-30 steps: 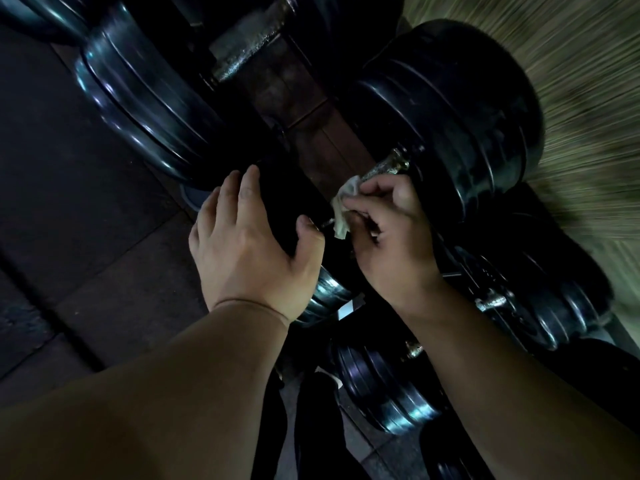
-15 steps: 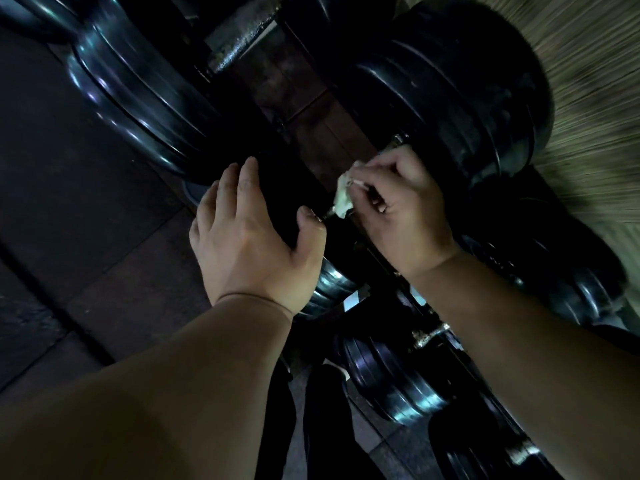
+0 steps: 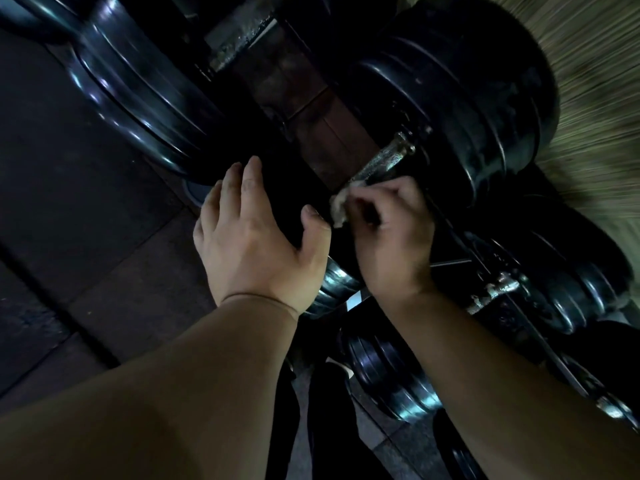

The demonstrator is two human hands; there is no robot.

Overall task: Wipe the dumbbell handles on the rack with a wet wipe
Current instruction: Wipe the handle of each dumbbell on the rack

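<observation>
My right hand point(image 3: 391, 237) pinches a crumpled pale wet wipe point(image 3: 340, 206) against the lower end of a worn metal dumbbell handle point(image 3: 384, 162). That handle runs up and right into a big black weight head point(image 3: 460, 109). My left hand point(image 3: 256, 237) rests flat, fingers spread, on the dumbbell's other black head point(image 3: 336, 282), which it mostly hides. The wipe pokes out between my thumb and fingers; the rest of it is hidden inside my grip.
Another large black dumbbell point(image 3: 138, 88) with its own handle point(image 3: 239, 39) lies at upper left. Smaller dumbbells point(image 3: 391, 379) and a corroded handle point(image 3: 491, 292) sit lower right on the rack. Dark floor tiles point(image 3: 69, 220) fill the left; a straw-like wall point(image 3: 595, 81) is at upper right.
My right hand with the wipe slid up the handle toward the big head, then back down to the handle's lower end. My left hand stayed on the near head.
</observation>
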